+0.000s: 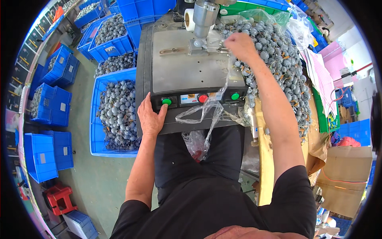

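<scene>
My left hand (150,117) lies at the left front corner of a bench machine (175,75), fingers stretched along its side. Its thumb reaches to the left green button (166,102); whether it presses cannot be told. My right hand (240,46) is curled closed, slightly blurred, just right of a small metal fixture (197,47) on the machine's plate. What its fingers hold, if anything, is hidden. A cylindrical metal head (204,20) stands over the fixture, with a clear round piece beneath it. Beside my right forearm spreads a pile of grey round parts (278,59) with thin stems.
A red button (202,98) and another green button (235,96) sit on the front panel. Clear plastic strip (215,113) hangs over the front edge toward my lap. A blue crate (95,131) of grey parts stands at left. A cardboard box (342,179) is at right.
</scene>
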`<state>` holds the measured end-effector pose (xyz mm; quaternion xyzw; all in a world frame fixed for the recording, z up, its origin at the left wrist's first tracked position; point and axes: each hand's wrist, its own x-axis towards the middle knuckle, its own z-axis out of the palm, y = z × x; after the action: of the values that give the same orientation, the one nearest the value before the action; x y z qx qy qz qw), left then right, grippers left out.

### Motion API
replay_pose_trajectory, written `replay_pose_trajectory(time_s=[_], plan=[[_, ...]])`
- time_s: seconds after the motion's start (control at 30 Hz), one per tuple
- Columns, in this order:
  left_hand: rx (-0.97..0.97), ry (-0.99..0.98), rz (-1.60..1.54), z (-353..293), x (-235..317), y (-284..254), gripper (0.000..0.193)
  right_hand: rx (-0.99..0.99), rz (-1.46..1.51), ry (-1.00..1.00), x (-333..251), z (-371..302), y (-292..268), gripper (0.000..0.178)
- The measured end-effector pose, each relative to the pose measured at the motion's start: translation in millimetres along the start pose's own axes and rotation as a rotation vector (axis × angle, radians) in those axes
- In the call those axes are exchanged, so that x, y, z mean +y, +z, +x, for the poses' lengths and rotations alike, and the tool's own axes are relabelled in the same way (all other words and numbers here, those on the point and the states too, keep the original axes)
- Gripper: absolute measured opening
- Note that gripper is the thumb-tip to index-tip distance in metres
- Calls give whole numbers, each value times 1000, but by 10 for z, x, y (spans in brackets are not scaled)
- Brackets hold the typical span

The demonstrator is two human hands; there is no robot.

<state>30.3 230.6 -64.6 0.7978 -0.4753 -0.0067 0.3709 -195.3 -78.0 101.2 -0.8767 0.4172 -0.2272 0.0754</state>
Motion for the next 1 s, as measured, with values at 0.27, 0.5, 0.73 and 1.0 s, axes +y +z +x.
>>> replay_pose_trajectory(time_s=[0.27,0.5,0.73,1.0], plan=[[15,19,4,-28,-29,-21,77,-157,356,69,-697,-944,586,32],[64,84,-78,94,69,57,64,103,600,607,-40,-1777,760,48],[-13,119,-119,90,-148,213,66,-12,699,457,118,-1972,876,40],[-36,144,-132,44,-238,120,62,-32,180,436,340,-3005,-1204,36]])
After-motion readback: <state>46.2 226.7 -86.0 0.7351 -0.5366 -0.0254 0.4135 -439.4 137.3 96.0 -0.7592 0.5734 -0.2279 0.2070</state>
